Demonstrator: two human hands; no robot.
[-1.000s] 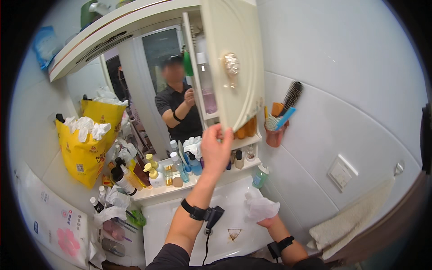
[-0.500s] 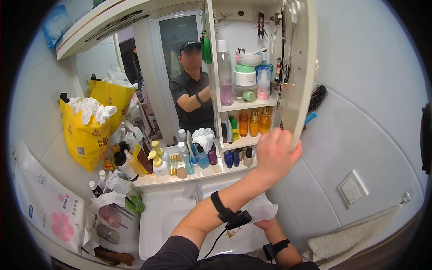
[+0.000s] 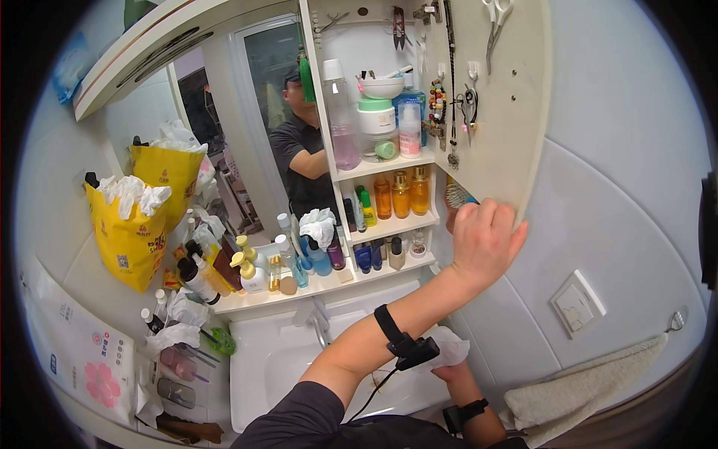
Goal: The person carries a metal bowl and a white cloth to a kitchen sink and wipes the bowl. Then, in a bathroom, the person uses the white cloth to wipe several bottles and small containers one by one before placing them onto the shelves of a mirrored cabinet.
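My left arm reaches across to the right, and my left hand (image 3: 486,241) is closed on the lower edge of the white cabinet door (image 3: 516,142), which stands open. Scissors, a beaded bracelet (image 3: 437,105) and a dark necklace hang inside the door. Below my left forearm, over the sink (image 3: 262,359), my right hand (image 3: 450,372) holds a thin white tissue (image 3: 452,349). That hand's fingers are partly hidden by the tissue and the forearm. On the cabinet shelves are a tall bottle of purple liquid (image 3: 344,127), a green-lidded jar (image 3: 376,117) and several amber bottles (image 3: 401,196).
Pump bottles (image 3: 253,277) and other toiletries crowd the ledge below the mirror (image 3: 262,150). Yellow bags (image 3: 123,239) stuffed with white tissue hang at left. A tap (image 3: 320,329) rises behind the sink. On the right wall are a switch plate (image 3: 577,305) and a hanging towel (image 3: 583,382).
The cabinet door has swung wider to the right, with my left hand on it, baring its inner side and the hanging scissors. My right hand still holds the tissue over the sink.
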